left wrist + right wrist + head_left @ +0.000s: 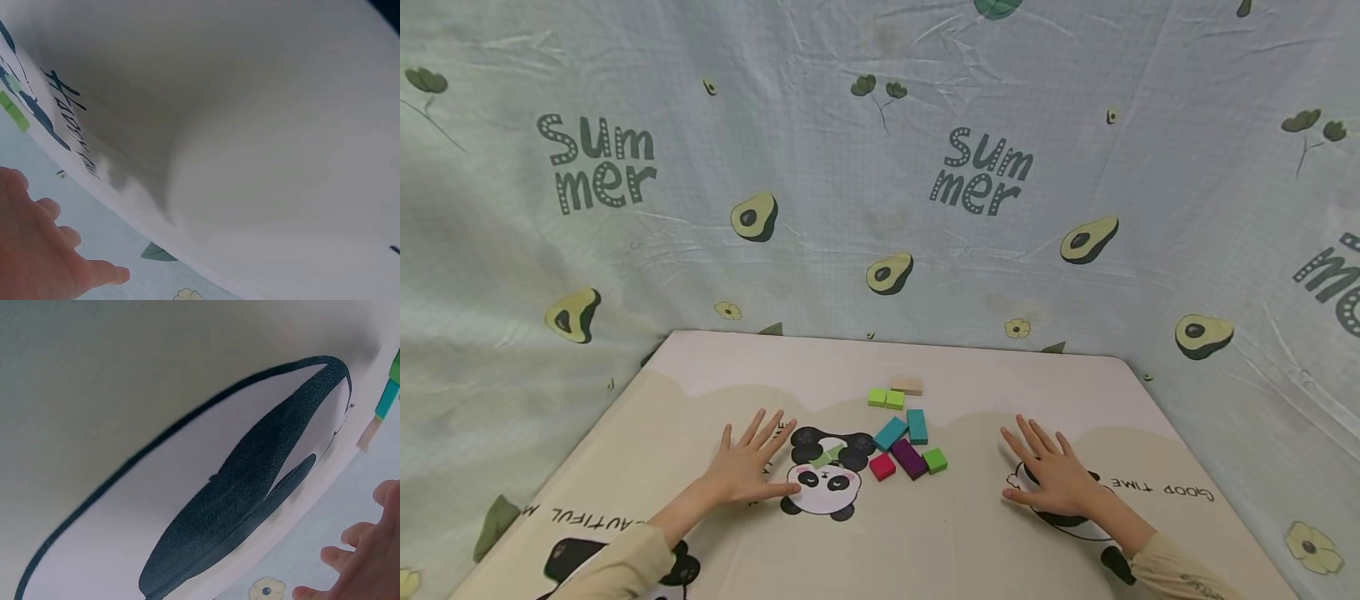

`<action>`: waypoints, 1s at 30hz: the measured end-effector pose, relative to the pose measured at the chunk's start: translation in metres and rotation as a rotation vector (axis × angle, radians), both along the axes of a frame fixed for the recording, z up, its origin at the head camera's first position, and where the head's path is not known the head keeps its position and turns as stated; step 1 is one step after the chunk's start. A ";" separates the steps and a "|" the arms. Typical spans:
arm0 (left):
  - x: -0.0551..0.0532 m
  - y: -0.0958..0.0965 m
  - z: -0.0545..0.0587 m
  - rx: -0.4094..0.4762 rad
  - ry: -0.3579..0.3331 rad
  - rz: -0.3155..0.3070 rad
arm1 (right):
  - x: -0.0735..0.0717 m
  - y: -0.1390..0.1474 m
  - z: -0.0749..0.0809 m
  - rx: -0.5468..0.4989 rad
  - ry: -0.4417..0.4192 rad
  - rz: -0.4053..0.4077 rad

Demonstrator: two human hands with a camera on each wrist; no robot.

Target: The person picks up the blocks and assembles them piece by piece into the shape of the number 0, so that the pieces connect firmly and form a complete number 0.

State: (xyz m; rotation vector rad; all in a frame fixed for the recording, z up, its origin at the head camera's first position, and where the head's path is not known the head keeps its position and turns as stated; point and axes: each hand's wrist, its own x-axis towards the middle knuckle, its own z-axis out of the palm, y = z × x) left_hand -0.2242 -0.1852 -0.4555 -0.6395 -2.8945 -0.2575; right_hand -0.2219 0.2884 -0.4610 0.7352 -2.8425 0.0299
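Observation:
My left hand (747, 468) is spread over the left part of the table, fingers straight, holding nothing. Its thumb tip overlaps a printed panda (824, 487). On the right my right hand (1054, 477) is likewise spread and holds nothing, above another printed panda. Between the hands lie several coloured blocks: a red block (882, 467), a purple block (908, 459), a green block (935, 460) and two teal blocks, one upright in view (917, 427) and one slanted (891, 434). Farther back are two lime green blocks (886, 399) and a pale wooden block (907, 386).
A cream tablecloth (970, 550) with panda prints and lettering covers the table. Behind it hangs a pale curtain (820, 167) printed with avocados and the word "summer". The table's back edge meets this curtain.

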 end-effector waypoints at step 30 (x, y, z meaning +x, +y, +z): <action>-0.002 0.030 0.004 -0.003 -0.060 -0.076 | -0.006 -0.019 0.006 -0.052 -0.054 0.021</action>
